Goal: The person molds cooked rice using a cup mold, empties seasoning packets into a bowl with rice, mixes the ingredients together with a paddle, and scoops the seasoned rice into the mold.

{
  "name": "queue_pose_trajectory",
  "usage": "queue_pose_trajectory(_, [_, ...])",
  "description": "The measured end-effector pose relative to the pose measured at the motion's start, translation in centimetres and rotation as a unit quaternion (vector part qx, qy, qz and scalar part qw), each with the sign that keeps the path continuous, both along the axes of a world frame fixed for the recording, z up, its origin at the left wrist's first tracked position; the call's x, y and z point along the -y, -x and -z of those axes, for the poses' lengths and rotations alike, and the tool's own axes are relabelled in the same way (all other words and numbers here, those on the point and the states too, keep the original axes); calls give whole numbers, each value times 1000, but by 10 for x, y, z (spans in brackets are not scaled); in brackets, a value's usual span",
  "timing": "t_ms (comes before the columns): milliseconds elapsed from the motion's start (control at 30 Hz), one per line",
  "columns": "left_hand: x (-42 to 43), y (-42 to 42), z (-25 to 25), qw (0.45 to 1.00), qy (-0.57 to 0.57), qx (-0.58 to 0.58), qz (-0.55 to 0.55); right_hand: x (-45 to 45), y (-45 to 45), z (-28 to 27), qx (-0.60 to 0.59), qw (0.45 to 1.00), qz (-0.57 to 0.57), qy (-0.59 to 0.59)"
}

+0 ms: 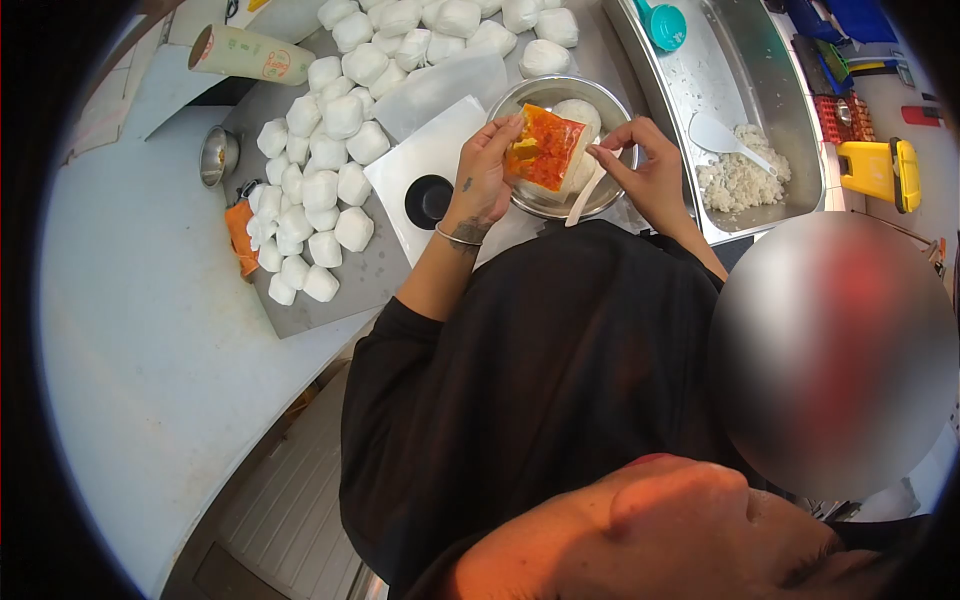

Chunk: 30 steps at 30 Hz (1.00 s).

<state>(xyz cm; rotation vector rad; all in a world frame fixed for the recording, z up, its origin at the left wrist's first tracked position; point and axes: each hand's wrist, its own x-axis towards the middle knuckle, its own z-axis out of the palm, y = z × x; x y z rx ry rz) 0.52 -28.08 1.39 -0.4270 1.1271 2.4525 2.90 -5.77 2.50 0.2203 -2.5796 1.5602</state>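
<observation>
My left hand (487,165) grips the left side of a clear plastic sauce packet (548,148) with orange-red contents. At its right edge, the thumb and fingers of my right hand (645,165) pinch together on the clear margin. Both hands hold the packet above a steel bowl (512,103), which has something white in it, partly hidden. A pale spoon handle (583,197) leans over the bowl's near rim. Left of the bowl, a small black dish (429,202) sits on white paper sheets (398,172).
Many white wrapped bundles (325,190) cover the grey tabletop (345,285). At right, a steel tray (668,95) holds rice (740,185), a white paddle (715,133) and a teal scoop (664,27). A person with a blurred head (835,350) is close on my right.
</observation>
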Motion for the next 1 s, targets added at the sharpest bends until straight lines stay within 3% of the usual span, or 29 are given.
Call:
queue_pose_trajectory(100, [0,1,-3,999,-22,22,31,8,3,-25,-83,996,9,30])
queue_pose_trajectory(200, [-2,1,-2,996,-31,61,58,4,10,-27,-173,983,-48,-28])
queue_pose_trajectory(300, [-6,2,2,988,-78,91,101,-1,16,-31,-170,978,-102,-59])
queue_pose_trajectory(400, [-4,3,4,977,-23,143,158,-6,21,-33,-149,976,-151,-58])
queue_pose_trajectory(500, [4,11,3,951,210,106,200,-6,19,-33,32,988,-147,-22])
queue_pose_trajectory(600, [4,16,-2,937,263,-196,122,-3,19,-33,87,985,-146,-23])
queue_pose_trajectory(700, [-1,14,-37,803,415,-385,185,2,20,-20,51,988,-148,-1])
queue_pose_trajectory(800, [-9,12,-46,706,531,-417,214,6,21,-23,79,987,-139,-12])
queue_pose_trajectory(1000, [-12,9,-24,638,553,-511,162,12,19,-15,2,980,-181,-84])
